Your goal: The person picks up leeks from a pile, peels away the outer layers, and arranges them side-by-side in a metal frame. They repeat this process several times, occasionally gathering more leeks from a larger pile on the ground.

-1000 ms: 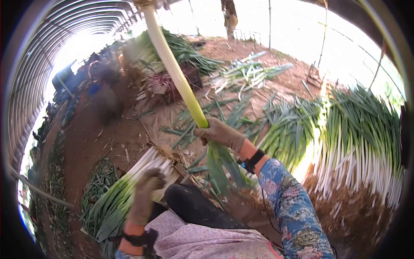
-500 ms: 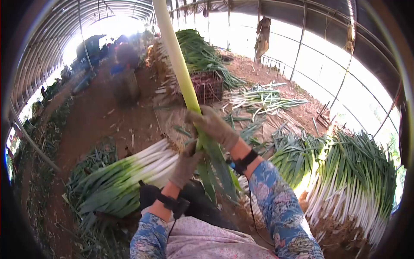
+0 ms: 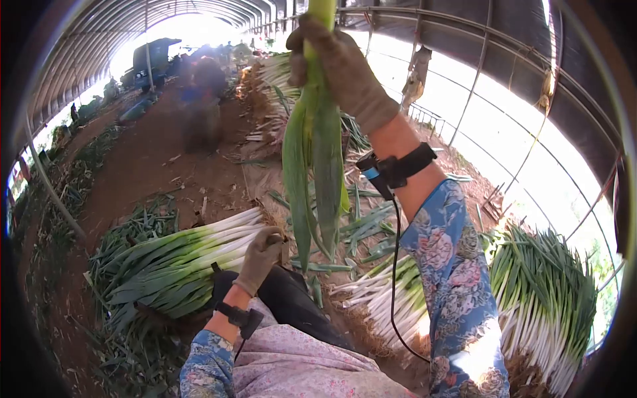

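Raised high at the top of the view, my gloved right hand (image 3: 338,69) grips a long green onion (image 3: 322,12). Its broad green leaves (image 3: 315,176) hang below the fist, and its upper end runs out of the frame. My gloved left hand (image 3: 261,259) is apart from that stalk, above my knee, with fingers curled; I cannot tell whether anything is in them. Beside it on the left lies a bundle of green onions (image 3: 189,262), white ends toward the hand and green leaves pointing left.
More green onions lie in a pile (image 3: 391,292) and a large heap (image 3: 547,298) on the right. Loose leaves (image 3: 365,225) litter the ground ahead. Another heap (image 3: 279,73) stands farther back, near a blurred person (image 3: 202,99). A dark vehicle (image 3: 152,63) is at the far left.
My right hand has risen, carrying the green onion up. My left hand has let go of it and moved down and left. The view has shifted slightly.
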`<state>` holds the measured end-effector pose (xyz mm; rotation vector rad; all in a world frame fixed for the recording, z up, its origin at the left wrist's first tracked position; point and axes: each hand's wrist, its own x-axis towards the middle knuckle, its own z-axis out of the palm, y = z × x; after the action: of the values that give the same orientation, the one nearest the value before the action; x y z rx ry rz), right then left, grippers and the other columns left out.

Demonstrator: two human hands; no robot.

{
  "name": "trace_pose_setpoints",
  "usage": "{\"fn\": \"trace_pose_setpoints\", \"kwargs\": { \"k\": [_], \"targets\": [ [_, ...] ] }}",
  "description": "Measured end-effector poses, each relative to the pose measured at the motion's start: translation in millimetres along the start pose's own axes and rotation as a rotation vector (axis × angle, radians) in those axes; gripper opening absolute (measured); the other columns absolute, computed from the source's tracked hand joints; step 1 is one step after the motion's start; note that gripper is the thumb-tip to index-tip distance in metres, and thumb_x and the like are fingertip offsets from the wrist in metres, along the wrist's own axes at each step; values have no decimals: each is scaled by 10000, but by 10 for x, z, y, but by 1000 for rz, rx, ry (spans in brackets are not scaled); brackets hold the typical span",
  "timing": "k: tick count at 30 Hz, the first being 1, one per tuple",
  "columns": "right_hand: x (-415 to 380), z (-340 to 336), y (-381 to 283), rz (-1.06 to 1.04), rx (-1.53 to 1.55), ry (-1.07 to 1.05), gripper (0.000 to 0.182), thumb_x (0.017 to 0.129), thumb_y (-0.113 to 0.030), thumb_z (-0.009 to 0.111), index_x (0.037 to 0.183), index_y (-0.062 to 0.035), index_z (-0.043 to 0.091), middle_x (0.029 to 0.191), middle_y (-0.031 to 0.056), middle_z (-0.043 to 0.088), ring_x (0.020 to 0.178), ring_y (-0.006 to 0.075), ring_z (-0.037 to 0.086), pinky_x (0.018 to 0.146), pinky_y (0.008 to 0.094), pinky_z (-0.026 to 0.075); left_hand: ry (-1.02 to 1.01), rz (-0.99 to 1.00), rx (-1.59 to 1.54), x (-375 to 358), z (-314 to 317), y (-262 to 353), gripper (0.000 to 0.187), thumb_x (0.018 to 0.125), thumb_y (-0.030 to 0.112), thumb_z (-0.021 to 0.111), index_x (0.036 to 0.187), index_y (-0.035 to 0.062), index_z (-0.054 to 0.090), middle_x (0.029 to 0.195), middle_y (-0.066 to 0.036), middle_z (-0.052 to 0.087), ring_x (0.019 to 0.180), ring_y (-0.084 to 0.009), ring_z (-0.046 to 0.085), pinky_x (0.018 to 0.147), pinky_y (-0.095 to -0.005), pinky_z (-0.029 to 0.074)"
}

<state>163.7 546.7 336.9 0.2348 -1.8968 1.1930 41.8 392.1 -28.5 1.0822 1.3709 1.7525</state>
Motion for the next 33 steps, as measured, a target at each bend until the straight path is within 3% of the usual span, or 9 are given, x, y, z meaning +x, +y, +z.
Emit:
{"fn": "trace_pose_setpoints", "kwargs": {
  "k": [4,7,10,14,18,25,29,32,33],
  "targets": [
    [323,203,-437,-122,176,51,521,913,-551,664,951,-37,587,701,41,560,624,148,575,608,317,519,270,212,259,-133,-447,704,323,911,2,596,1234,17,610,1130,-61,662,1088,-152,631,942,-293,499],
    [421,438,-574,-189,208,-7,444,948,-516,625,926,-75,581,680,27,518,615,157,539,636,335,504,391,541,454,-271,-642,1566,336,894,31,613,1230,32,621,1143,-102,662,1081,-209,640,937,-329,499],
    [379,964,-625,-210,400,-57,421,957,-457,615,860,-49,577,618,28,540,599,151,559,609,317,511,543,790,698,-576,-571,2664,369,873,77,643,1239,45,615,1153,-149,653,1069,-291,638,913,-375,502],
    [157,1802,-598,-139,681,-218,413,997,-451,561,842,-68,553,628,28,518,576,148,526,639,336,508,639,1043,1072,-845,-634,3279,347,875,165,680,1191,50,597,1089,-159,651,992,-354,632,826,-434,510],
    [-67,2463,-463,42,765,-194,484,1005,-563,503,840,-109,534,665,0,469,611,149,490,738,380,500,618,856,1269,-1283,-955,3237,242,904,192,658,1085,50,583,935,-154,639,876,-377,625,734,-478,491],
    [-628,3522,-23,471,1136,-136,398,992,-483,576,859,-110,536,644,-2,431,570,144,428,668,353,477,589,629,1323,-2139,-1700,2647,191,934,181,626,1038,34,563,817,-172,604,794,-399,613,690,-496,473],
    [-837,3654,342,567,1379,-400,426,1001,-532,537,862,-129,534,625,-13,402,574,151,423,680,367,469,473,634,1303,-2440,-1794,2514,224,956,184,597,1092,8,567,864,-229,594,843,-444,593,705,-475,471],
    [-1118,3865,496,696,1393,-424,437,1007,-546,518,867,-133,536,624,-12,406,566,154,429,672,375,470,335,415,1156,-2730,-1892,2406,243,970,201,603,1080,-13,569,856,-210,591,793,-394,600,710,-427,479],
    [-1218,3940,506,718,1339,-419,437,1008,-544,516,867,-131,535,626,-11,408,562,155,431,671,374,470,301,211,980,-2833,-1897,2423,255,992,223,589,1062,-21,582,833,-171,588,745,-316,587,712,-382,481]
  ]
}}
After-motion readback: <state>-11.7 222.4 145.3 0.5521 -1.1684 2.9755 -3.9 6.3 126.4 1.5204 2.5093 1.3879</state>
